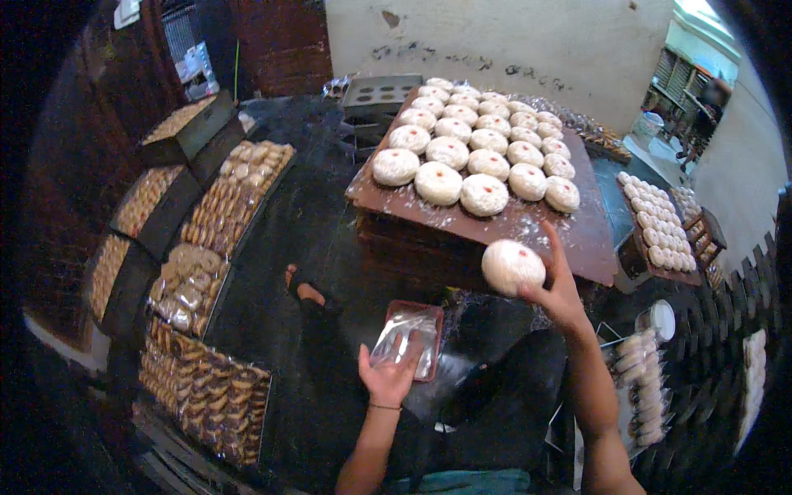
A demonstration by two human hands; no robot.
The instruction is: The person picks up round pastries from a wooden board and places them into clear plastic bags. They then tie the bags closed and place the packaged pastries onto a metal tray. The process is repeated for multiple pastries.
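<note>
My right hand (563, 289) grips a round bun (513, 267) dusted with white powder and marked with a red dot. It holds the bun just off the front edge of a brown board (540, 233). Rows of similar powdered buns (446, 153) sit on that board. Lower down, my left hand (389, 375) is palm up with its thumb apart, and a clear plastic bag (406, 330) covers its fingers. Whether the fingers are inside the bag or under it, I cannot tell. Beneath lies a red tray (440, 326) with clear plastic in it.
Trays of wrapped baked goods (206, 392) line the floor at left, beside dark metal boxes (177, 198). More buns (658, 219) stand on a board at right, above wrapped bread (642, 388) and a white tub (661, 318). Another person (708, 111) is at the far right.
</note>
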